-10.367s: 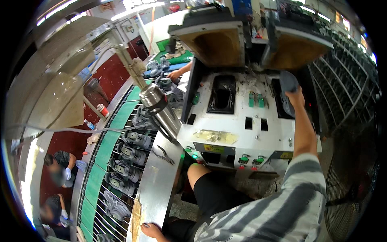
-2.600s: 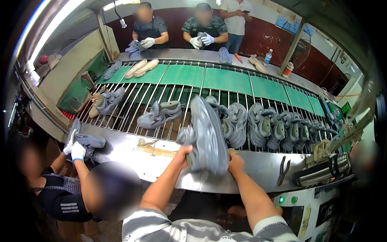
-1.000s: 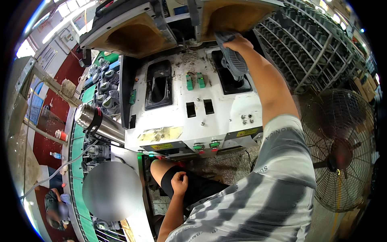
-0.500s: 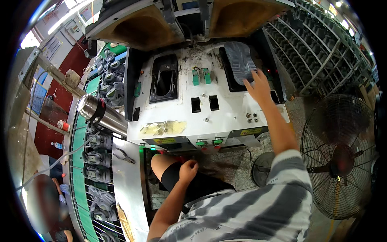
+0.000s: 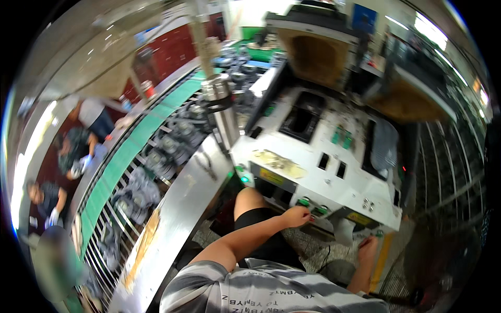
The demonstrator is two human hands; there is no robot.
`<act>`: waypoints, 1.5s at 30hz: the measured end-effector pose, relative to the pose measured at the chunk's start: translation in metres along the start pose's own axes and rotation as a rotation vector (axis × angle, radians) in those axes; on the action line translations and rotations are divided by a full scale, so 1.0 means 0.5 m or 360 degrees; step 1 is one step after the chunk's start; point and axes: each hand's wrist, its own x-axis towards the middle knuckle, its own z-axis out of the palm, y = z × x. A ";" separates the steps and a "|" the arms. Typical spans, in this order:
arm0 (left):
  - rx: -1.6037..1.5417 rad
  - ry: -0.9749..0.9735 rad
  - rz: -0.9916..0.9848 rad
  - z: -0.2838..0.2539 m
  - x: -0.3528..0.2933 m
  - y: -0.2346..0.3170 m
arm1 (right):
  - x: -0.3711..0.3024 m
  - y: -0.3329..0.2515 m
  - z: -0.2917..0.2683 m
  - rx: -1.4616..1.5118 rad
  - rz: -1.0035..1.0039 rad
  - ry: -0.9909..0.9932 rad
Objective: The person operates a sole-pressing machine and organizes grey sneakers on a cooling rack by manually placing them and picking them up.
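A grey shoe sole [image 5: 385,146] lies in the right-hand black recess of the white machine [image 5: 334,169], with neither hand on it. My left hand [image 5: 296,216] is closed, its curled fingers at the machine's front panel beside the green buttons [image 5: 304,202]; I cannot tell whether it touches one. Below the machine's front right corner is my right hand [image 5: 368,248], slightly blurred, with its fingers curled and nothing visible in them. A small green button [image 5: 379,233] sits just above it. The left black recess [image 5: 304,117] holds no sole.
Raised lids with brown inner pads [image 5: 315,60] stand behind the machine. A steel flask [image 5: 223,112] and pliers [image 5: 206,166] are at its left. Grey shoes [image 5: 159,156] fill a roller rack along a green conveyor [image 5: 122,156]. Several people work beyond it. A fan stands at the right.
My right hand has left the sole and dropped to the machine's front right corner. My left hand has risen from my thigh to the front buttons. The view has swung left.
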 end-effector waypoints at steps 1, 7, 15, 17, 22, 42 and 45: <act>-0.0078 0.0149 -0.0022 -0.034 -0.045 -0.008 | -0.006 0.042 0.040 -0.0271 0.0114 -0.0127; -0.0095 0.1794 -0.1117 -0.298 -0.498 -0.160 | -0.179 0.389 0.528 -0.1335 -0.0651 -0.1471; 0.0706 0.2671 -0.2452 -0.294 -1.279 -0.263 | -0.444 0.698 1.061 -0.1704 -0.1301 -0.2168; 0.0672 0.2698 -0.2631 -0.270 -1.371 -0.258 | -0.419 0.766 1.155 -0.1916 -0.1647 -0.2065; 0.0750 0.2742 -0.2862 -0.253 -1.393 -0.234 | -0.349 0.856 1.266 -0.2076 -0.2226 -0.1765; 0.0884 0.2687 -0.2962 -0.260 -1.416 -0.253 | -0.416 0.890 1.221 -0.2420 -0.1961 -0.1406; 0.0857 0.2696 -0.2963 -0.263 -1.416 -0.244 | -0.412 0.890 1.216 -0.2408 -0.1932 -0.1422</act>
